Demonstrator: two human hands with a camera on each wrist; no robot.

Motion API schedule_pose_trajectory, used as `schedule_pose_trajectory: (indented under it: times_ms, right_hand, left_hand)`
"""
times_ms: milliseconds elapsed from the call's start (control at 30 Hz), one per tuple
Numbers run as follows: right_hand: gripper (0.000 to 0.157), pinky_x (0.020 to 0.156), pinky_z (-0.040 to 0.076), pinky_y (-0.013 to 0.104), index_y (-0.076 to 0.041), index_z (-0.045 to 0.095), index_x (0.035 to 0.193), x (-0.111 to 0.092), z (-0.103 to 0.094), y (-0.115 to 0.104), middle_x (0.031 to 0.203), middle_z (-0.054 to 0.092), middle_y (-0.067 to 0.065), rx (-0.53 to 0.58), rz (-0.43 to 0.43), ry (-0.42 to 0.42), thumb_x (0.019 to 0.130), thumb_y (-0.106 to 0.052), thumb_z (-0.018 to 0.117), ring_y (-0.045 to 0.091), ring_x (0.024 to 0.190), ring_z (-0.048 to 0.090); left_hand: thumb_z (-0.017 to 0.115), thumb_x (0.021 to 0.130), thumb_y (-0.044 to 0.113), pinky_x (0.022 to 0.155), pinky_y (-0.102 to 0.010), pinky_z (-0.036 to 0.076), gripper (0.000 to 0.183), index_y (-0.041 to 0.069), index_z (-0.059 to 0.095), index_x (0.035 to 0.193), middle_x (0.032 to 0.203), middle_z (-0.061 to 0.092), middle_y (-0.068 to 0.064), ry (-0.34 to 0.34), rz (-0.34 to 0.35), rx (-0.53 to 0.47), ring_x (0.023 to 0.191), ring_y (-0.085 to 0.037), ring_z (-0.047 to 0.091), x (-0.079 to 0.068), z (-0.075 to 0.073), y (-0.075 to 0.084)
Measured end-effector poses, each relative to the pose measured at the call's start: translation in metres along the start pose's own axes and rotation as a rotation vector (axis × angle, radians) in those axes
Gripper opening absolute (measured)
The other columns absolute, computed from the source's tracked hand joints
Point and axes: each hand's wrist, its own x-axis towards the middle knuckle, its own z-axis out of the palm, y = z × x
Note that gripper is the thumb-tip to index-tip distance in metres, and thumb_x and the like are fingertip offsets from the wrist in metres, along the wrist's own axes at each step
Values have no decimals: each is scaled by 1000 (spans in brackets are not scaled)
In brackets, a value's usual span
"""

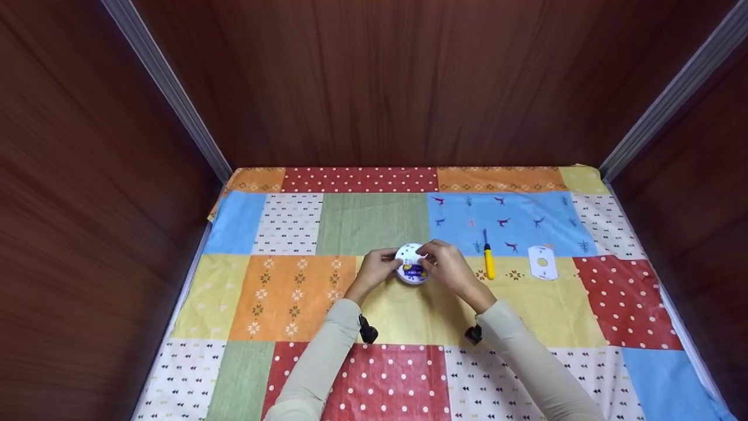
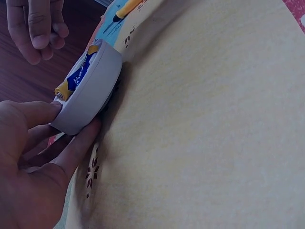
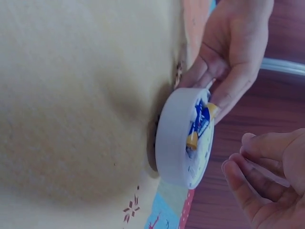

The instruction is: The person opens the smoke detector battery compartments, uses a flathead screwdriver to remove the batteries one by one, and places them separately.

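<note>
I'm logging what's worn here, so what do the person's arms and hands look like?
The left sleeve and right sleeve are long, plain and pale beige, with small black devices near their lower ends. The left hand and right hand are bare.

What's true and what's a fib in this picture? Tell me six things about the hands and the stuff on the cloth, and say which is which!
1. The left hand grips the white case. True.
2. The screwdriver is green all over. False: it is yellow and dark.
3. Blue and yellow battery wrapping shows in the case. True.
4. The card lies to the left of both hands. False: it lies to their right.
5. The screwdriver lies between the right hand and the card. True.
6. The cloth is one plain colour. False: it has patches of many colours.
</note>
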Motion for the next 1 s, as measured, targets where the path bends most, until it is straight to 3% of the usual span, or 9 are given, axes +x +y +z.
schedule_pose_trajectory:
  times_ms: [200, 633, 1000]
  right_hand:
    - [17, 85, 65, 46, 5, 78, 110, 1, 8, 2, 108, 74, 20, -62, -42, -2, 94, -1, 77, 34, 95, 74]
    - [23, 104, 57, 55, 3, 78, 114, -2, 18, 4, 119, 74, 22, -101, -71, -50, 92, -3, 80, 42, 116, 68]
    - [20, 102, 57, 56, -1, 80, 112, -3, 26, 8, 120, 73, 21, -117, -96, -63, 92, -3, 81, 43, 113, 67]
  left_hand:
    - [69, 98, 3, 88, -30, 65, 34, -6, 72, 131, 125, 75, -26, 25, 13, 80, 114, -34, 75, 2, 0, 0]
    - [71, 98, 5, 80, -21, 58, 32, -3, 75, 128, 118, 78, -21, 29, 35, 152, 98, -17, 72, 1, -1, 1]
    - [73, 98, 8, 82, -22, 60, 30, -3, 76, 126, 118, 79, -20, 46, 21, 163, 102, -19, 74, 1, -2, 0]
